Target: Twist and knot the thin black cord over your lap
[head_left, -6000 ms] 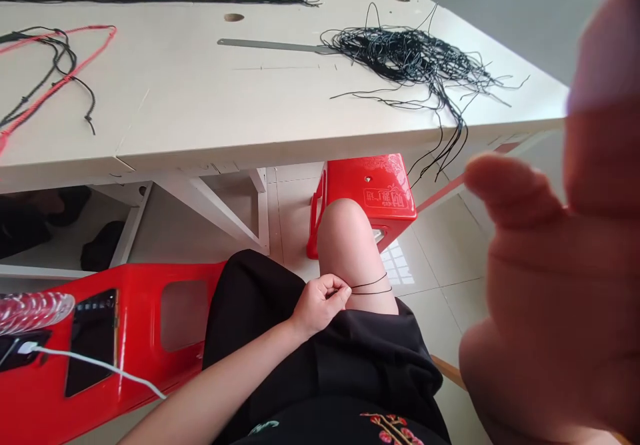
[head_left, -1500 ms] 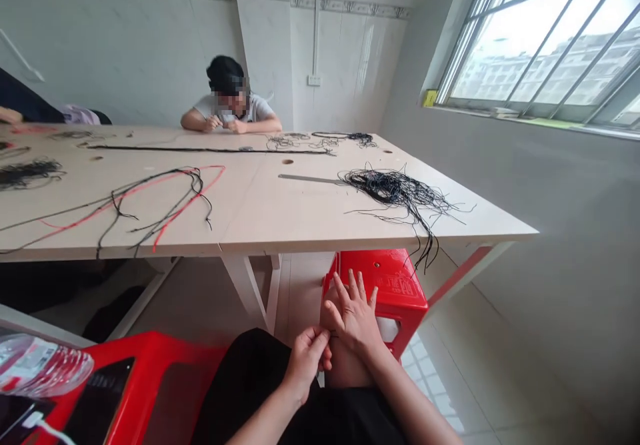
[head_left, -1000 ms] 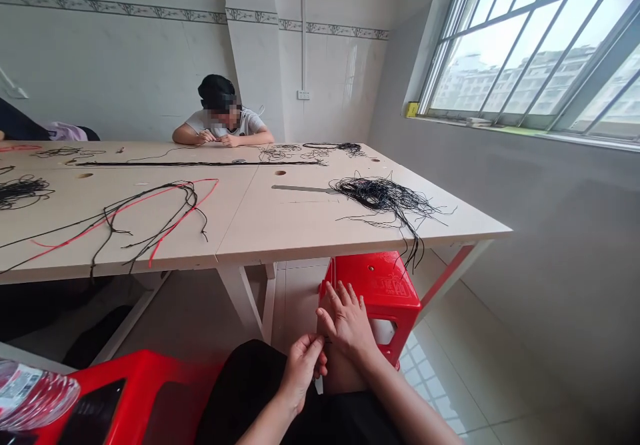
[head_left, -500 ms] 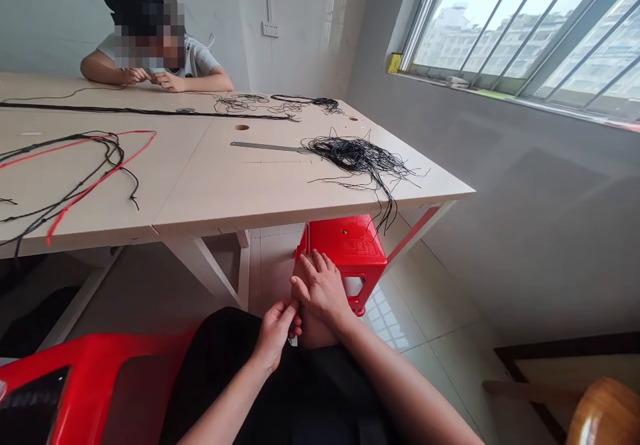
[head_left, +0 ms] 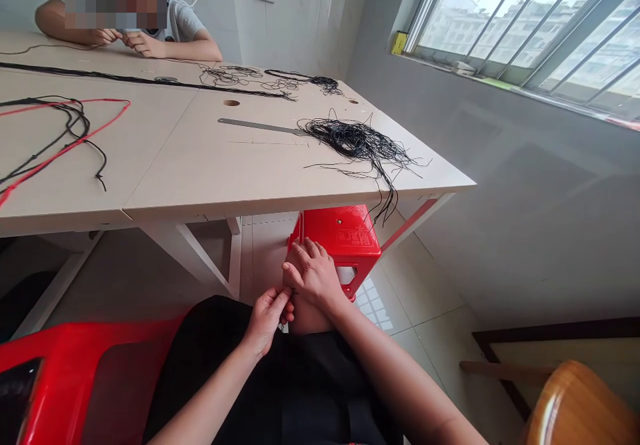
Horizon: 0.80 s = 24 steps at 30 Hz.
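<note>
My left hand (head_left: 269, 317) is closed in a pinch, thumb against forefinger, beside my bare knee. A short bit of thin black cord (head_left: 294, 291) sticks out at its fingertips, and a dark strand shows below the fingers. Most of the cord is hidden by the hand. My right hand (head_left: 316, 277) lies flat on the knee, palm down with fingers stretched out, its thumb close to the left fingertips. Beyond the knee stands a red plastic stool (head_left: 345, 231). On the table (head_left: 200, 178) above it lies a tangled bundle of black cords (head_left: 350, 139), its loose ends hanging over the edge.
A flat grey metal strip (head_left: 255, 125) runs under the bundle. Black cords and a red cord (head_left: 107, 101) lie at the left. Across the table sits a co-worker, both hands (head_left: 143, 43) together at a thin cord. A wooden chair (head_left: 575, 408) stands at lower right.
The view has tilted down a little, so the table and co-worker sit higher in it. The black cord end now shows at my left fingertips. Both hands keep nearly the same pose.
</note>
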### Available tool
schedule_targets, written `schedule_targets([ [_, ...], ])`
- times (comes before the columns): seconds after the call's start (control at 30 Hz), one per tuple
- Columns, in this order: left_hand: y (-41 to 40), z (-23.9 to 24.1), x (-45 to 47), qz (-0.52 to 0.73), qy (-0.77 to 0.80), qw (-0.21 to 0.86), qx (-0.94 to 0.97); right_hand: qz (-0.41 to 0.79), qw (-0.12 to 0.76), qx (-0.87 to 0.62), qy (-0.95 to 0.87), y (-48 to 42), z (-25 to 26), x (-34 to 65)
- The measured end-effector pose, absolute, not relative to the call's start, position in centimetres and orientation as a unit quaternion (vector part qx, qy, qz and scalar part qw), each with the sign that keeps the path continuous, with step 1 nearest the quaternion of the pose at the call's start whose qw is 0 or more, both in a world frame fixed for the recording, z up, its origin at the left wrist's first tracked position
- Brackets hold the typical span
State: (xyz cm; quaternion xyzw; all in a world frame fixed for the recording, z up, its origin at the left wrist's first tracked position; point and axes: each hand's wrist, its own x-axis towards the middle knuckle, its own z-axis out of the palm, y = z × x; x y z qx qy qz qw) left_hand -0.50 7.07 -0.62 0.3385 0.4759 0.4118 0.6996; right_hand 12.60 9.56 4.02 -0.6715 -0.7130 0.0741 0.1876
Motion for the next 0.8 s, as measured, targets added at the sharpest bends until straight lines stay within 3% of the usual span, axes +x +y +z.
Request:
schedule_targets([
  [0.8,8.5,0.4,0.1,0.406,0.463,0.69,0.381,0.095,0.162,-0.692,-0.697,11.2,4.1,13.4],
])
